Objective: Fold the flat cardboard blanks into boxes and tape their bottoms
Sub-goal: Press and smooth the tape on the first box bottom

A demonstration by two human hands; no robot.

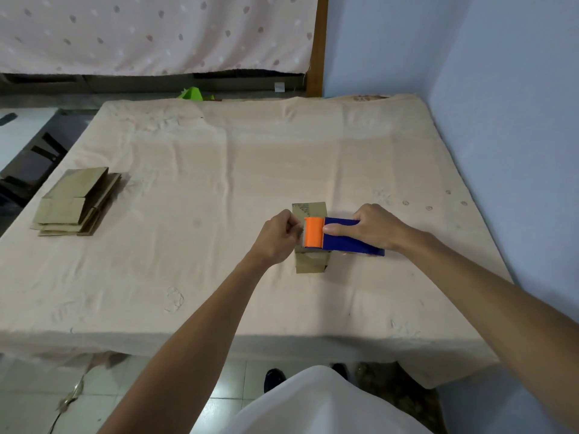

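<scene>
A small folded cardboard box [310, 261] stands on the cloth-covered table [219, 183], right of centre. A blue tape dispenser with an orange front [341, 238] lies across the box's top. My right hand [372, 227] grips the dispenser's blue body, thumb along its near side. My left hand [279, 236] is at the box's left edge, fingers curled and pinching at the tape end by the orange front; the tape itself is hard to see. A stack of flat cardboard blanks [75, 203] lies at the table's left side.
A blue wall [501, 89] runs close along the table's right edge. A dotted pink cloth [156, 32] hangs behind the table, with a green object [192, 93] at the far edge. Tiled floor and dark shoes [275, 379] show below the near edge.
</scene>
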